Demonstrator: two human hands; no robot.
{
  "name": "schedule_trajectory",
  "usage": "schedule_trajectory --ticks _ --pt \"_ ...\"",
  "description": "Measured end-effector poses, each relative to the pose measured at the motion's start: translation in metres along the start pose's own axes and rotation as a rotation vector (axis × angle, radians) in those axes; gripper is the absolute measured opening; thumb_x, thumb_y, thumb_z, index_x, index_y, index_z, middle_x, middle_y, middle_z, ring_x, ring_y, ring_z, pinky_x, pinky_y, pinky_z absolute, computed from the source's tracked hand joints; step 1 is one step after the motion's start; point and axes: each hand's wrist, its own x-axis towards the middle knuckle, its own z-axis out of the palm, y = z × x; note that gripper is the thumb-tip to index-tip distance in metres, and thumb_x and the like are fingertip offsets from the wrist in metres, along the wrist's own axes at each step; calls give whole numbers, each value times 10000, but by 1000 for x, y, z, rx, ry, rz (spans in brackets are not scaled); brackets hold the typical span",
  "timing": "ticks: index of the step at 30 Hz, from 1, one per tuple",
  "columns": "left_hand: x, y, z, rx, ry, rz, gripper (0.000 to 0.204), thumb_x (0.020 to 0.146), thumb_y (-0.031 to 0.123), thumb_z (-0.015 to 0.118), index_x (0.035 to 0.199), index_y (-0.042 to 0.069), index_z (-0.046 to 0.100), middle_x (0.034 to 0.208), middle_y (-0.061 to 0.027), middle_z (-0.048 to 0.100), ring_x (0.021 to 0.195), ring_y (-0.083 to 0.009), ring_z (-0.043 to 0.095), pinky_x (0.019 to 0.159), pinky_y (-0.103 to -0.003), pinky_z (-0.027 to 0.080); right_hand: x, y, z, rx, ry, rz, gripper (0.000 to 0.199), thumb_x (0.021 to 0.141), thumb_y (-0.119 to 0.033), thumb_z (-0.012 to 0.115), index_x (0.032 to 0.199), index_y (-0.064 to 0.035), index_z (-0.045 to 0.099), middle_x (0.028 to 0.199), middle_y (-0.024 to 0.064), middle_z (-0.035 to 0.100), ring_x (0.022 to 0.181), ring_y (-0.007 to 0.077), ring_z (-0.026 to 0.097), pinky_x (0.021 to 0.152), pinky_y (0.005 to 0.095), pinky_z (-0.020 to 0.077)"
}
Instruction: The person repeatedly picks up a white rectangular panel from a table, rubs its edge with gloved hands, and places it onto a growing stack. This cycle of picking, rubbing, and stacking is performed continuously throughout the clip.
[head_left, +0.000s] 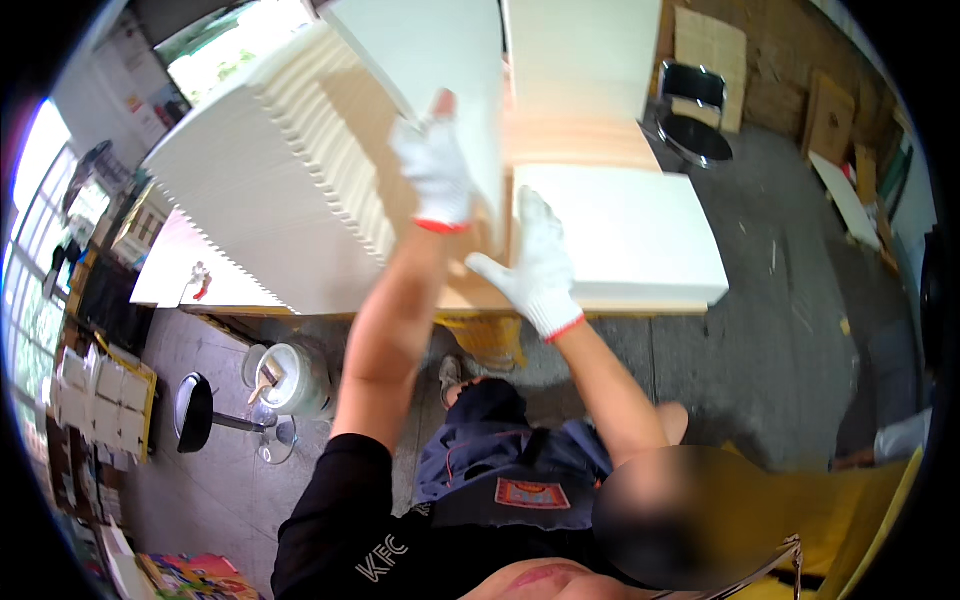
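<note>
Both my hands wear white work gloves with red cuffs. My left hand (435, 175) is at the edge of a raised white board (435, 50), its bare thumb tip against the face and its fingers closed at the edge, slightly blurred. The board stands tilted over the table. My right hand (535, 260) lies with fingers stretched and thumb spread along the left side of a flat white stack (630, 235). To the left leans a large fanned pile of white boards (270, 190) with stepped edges.
Another white board (585, 60) stands upright at the back. The wooden table edge (640, 309) runs before me. Below left are a white bucket (300, 380) with a brush and a round stool (195, 412). A black chair (693, 135) stands at the far right.
</note>
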Motion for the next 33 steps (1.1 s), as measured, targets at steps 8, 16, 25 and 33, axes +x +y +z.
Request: schedule_trajectory --ticks 8,16,25,33 --pt "-73 87 82 227 -791 489 1033 736 -22 745 1595 125 190 1638 -113 248 1504 -262 246 1189 -389 311 -3 51 -68 950 448 -356 718 881 53 570 1542 -40 304 1507 107 441 1375 220 430 1138 386 358" --pt "34 199 -17 871 -529 981 783 817 254 782 1503 142 422 1504 -223 418 1373 -386 432 1112 -454 391 32 -49 -223 1010 571 2 677 974 -55 534 1546 59 188 1489 172 392 1329 222 441 1147 336 345" --pt "180 270 -136 596 -399 358 486 958 178 657 1396 27 510 1114 -89 688 986 -115 648 836 -237 500 180 -175 -158 1222 167 -245 735 953 -152 649 1503 115 241 1449 207 471 1358 256 469 1179 337 348" --pt "275 287 -199 1340 -255 -24 451 941 401 603 1313 147 611 1003 -72 707 928 -166 676 790 -271 525 319 -203 -64 435 -198 -199 468 853 -374 754 1076 29 672 1087 124 699 1025 178 630 895 317 487"
